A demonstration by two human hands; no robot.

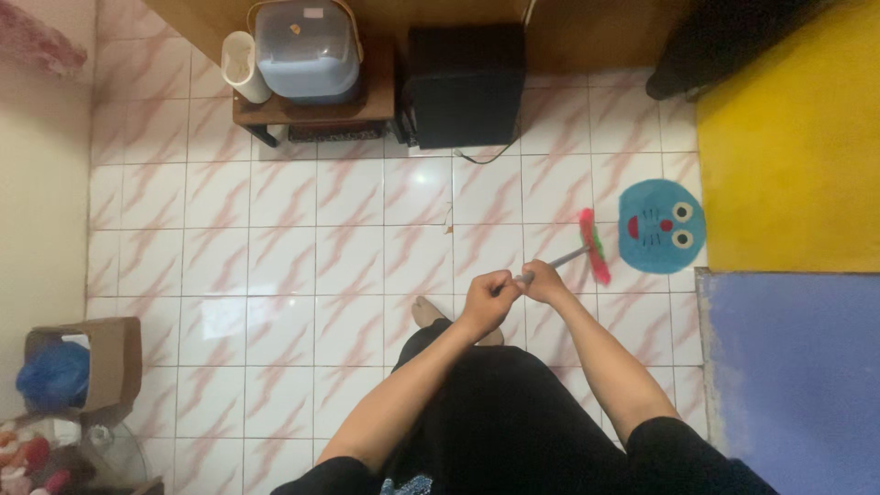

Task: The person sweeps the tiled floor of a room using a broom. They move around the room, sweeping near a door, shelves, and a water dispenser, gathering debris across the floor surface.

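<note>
The broom point(587, 249) stood out in front of me on the pink-veined white tile floor point(275, 238), its grey handle slanting up toward me and its red and green head resting on the tiles just beside a round blue cartoon-face mat point(661, 226). My left hand point(487, 302) was closed around the near end of the handle, and my right hand point(543, 281) was clamped on it just ahead, the two fists touching each other. One bare foot point(431, 314) showed below my left wrist, above my black clothing. To the right of the mat lay a yellow mat point(793, 147), with a blue mat point(797, 376) beneath it. Farther off, at the top, a black box point(466, 84) sat on the floor beside a low wooden table point(367, 108) that carried a blue-grey plastic container point(307, 50) and a white jug point(244, 66). Well apart at my left stood a cardboard box point(110, 353) holding a blue bag point(53, 376).
</note>
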